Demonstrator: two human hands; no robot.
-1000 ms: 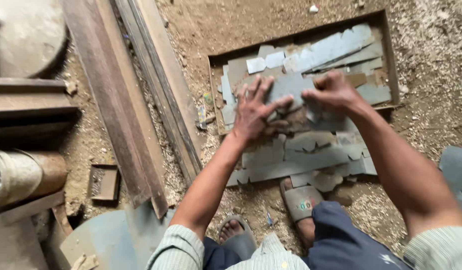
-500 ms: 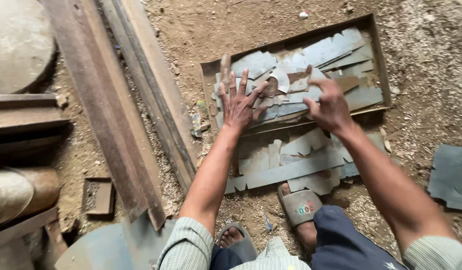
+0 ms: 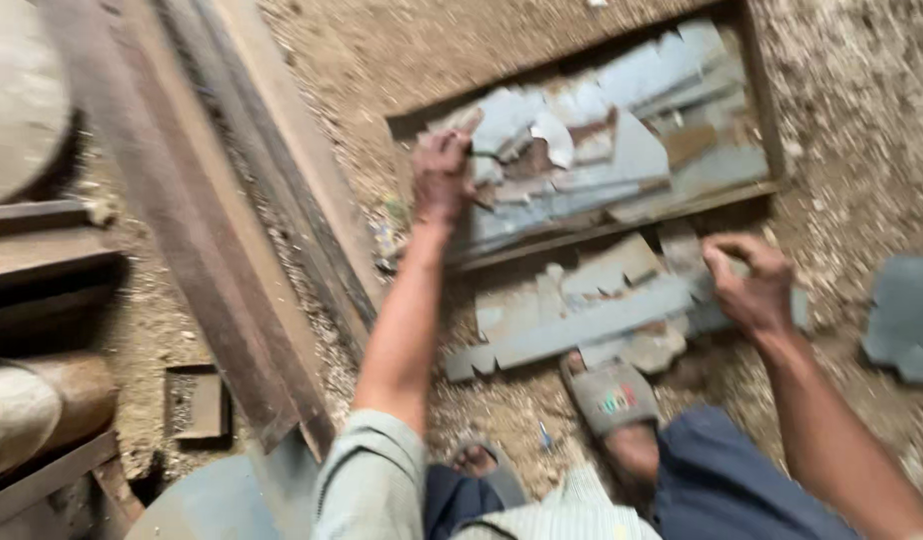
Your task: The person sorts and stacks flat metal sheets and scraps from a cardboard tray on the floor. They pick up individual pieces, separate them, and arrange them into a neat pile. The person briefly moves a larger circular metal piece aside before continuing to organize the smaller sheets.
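Having left the tray (image 3: 752, 95) — right hand (image 3: 747, 285) now on floor scraps (image 3: 582, 320).

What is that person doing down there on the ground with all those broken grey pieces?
A person crouches on a dirt floor. The left hand is closed at the edge of a shallow wooden frame full of broken grey sheet pieces. The right hand grips one end of a long grey strip lying in front of the frame. A sandalled foot rests beside the strip, and wooden beams lie to the left.
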